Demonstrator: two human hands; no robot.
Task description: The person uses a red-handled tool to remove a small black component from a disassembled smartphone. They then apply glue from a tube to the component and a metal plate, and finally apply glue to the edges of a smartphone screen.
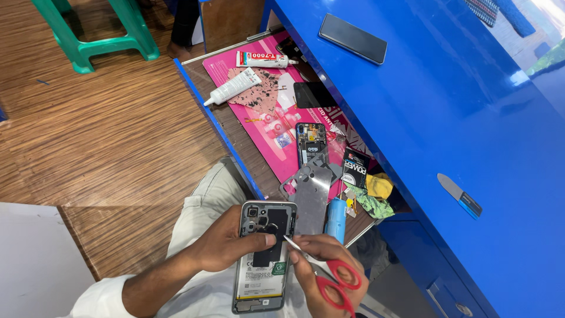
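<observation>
White sleeve (103, 294), light beige trousers (203, 206).

1. Dark phone screen (353, 38), flat on the blue desk top, black glass, unlit, rectangular.
2. Second dark screen panel (313, 95) in the open drawer, lying on the pink mat, black.
3. White glue tube with a red label band (265, 59), lying at the far end of the drawer.
4. Plain white tube (233, 86) just beside it, tilted, nozzle pointing left.
5. Small black package with white and red print (355, 168), at the drawer's right side, next to yellow cloth.
6. Opened phone (263, 256) held in the left hand (226, 241): white battery label, small green sticker near its right edge.
</observation>
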